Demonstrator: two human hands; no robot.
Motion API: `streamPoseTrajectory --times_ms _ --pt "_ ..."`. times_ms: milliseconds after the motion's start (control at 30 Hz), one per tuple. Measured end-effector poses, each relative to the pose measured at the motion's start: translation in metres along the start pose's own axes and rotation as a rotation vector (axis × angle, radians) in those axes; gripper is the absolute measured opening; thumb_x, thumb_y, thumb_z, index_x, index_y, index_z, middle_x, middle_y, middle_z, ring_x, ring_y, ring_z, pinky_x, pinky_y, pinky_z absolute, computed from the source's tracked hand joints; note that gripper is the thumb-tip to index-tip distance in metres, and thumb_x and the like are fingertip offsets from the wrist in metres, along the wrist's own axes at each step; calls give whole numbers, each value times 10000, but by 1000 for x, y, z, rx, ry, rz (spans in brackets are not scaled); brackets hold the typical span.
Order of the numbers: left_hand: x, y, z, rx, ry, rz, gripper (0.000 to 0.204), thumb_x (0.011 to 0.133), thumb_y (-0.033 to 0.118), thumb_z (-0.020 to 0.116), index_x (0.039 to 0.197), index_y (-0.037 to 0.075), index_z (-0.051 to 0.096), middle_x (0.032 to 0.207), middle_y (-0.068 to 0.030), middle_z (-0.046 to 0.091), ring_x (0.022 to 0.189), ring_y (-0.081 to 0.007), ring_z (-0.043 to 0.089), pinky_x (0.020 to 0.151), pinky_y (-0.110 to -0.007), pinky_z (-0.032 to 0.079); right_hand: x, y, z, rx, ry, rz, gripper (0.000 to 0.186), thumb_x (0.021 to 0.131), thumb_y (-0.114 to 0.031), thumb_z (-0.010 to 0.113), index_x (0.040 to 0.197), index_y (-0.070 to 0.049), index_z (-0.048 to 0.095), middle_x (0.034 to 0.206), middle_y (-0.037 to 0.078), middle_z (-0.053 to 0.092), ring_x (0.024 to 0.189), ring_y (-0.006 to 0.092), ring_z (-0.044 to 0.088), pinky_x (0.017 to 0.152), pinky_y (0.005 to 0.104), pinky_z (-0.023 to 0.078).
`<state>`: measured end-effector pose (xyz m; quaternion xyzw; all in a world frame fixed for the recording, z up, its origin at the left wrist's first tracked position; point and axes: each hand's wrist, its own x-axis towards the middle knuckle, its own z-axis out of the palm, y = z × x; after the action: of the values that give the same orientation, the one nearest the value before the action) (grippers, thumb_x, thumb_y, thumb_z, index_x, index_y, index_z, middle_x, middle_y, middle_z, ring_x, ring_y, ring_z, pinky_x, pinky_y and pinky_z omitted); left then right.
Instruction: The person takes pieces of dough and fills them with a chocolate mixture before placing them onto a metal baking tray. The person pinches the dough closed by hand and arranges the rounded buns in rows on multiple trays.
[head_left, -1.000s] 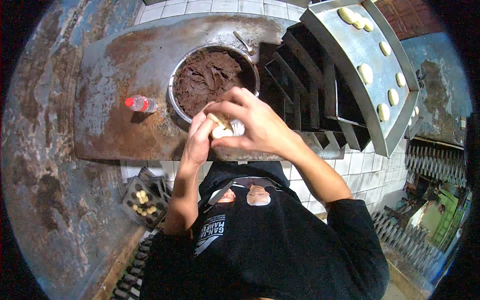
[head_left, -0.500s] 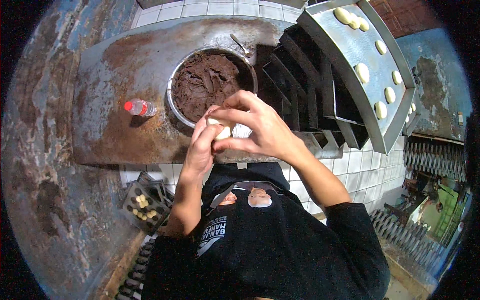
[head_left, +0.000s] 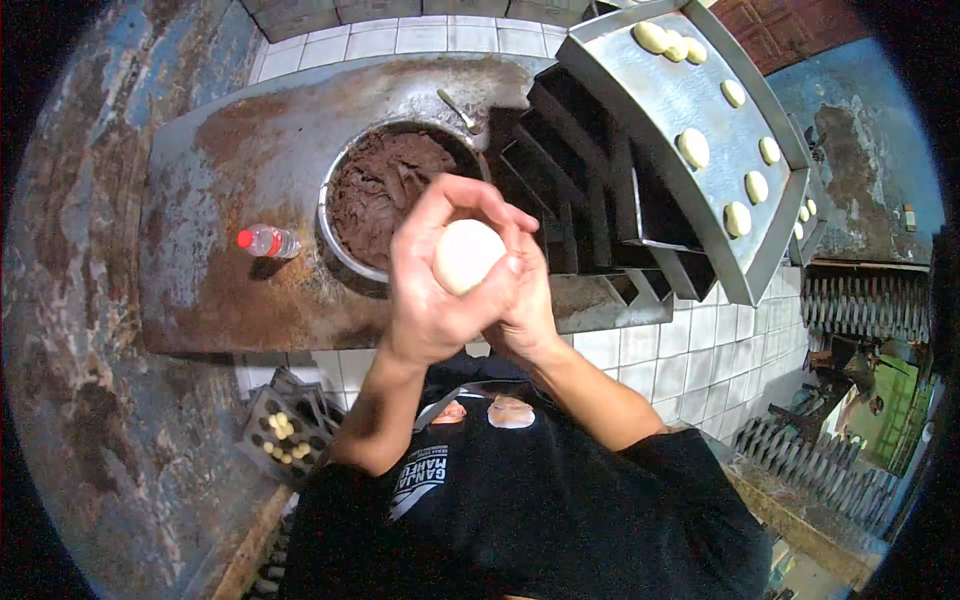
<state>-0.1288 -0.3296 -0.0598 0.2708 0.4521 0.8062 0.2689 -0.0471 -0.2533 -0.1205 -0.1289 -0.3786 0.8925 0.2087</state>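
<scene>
A smooth, pale dough ball sits between my cupped hands, just past the near side of a metal bowl. My left hand curls around the ball, its fingers arched over the far side and its thumb along the near side. Pressed against it from the right is my right hand, closed about the ball; the left hand partly covers its fingers. Dark brown paste fills much of the round bowl, whose near right part is hidden behind my hands.
A clear bottle with a red cap stands left of the bowl on the worn metal table. Beyond the bowl lies a spoon. On the right, a tray with several dough pieces tops stacked dark pans. Lower left, a mould pan holds pale balls.
Half a second ago my fingers pinched the dough's folded edges together. Now it shows as a smooth round ball, enclosed by both hands. The view has shifted slightly.
</scene>
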Motion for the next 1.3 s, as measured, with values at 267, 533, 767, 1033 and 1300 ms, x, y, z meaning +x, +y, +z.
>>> streamPoseTrajectory --times_ms 267,533,767,1033,1300 --pt "11 -15 34 -5 70 99 483 828 -26 736 1239 49 494 958 -25 564 846 -115 585 817 -286 536 -7 -132 -24 -658 -385 139 329 942 -86 750 1256 10 720 1164 80 766 1112 168 682 998 359 534" --pt "62 -67 108 290 -173 255 669 802 93 887 1305 66 446 1153 -89 604 978 -194 707 819 -319 584 2 -262 -32 -1280 -316 -298 658 731 -186 966 1314 -32 702 1259 135 705 1162 227 688 875 313 603" --pt "151 -95 181 530 -364 357 732 804 131 841 1351 130 354 1023 -207 697 953 -483 719 792 -520 587 41 -343 -82 -1370 -190 -242 436 794 -125 888 1205 -64 756 1084 77 697 987 188 689 831 310 603" --pt "201 -131 199 1165 -163 310 800 830 324 797 1503 196 384 1225 -122 678 778 -305 722 731 -457 567 169 -393 -273 -2116 -314 -279 563 938 -245 748 1413 8 583 1434 218 568 1245 367 618 1052 441 529" --pt "196 -129 211 1220 -68 252 580 846 286 739 1384 173 555 1051 -98 680 847 -347 720 686 -451 547 233 -408 -283 -1874 -714 135 702 1087 -510 504 1509 49 484 1630 275 396 1521 395 390 1249 445 328"
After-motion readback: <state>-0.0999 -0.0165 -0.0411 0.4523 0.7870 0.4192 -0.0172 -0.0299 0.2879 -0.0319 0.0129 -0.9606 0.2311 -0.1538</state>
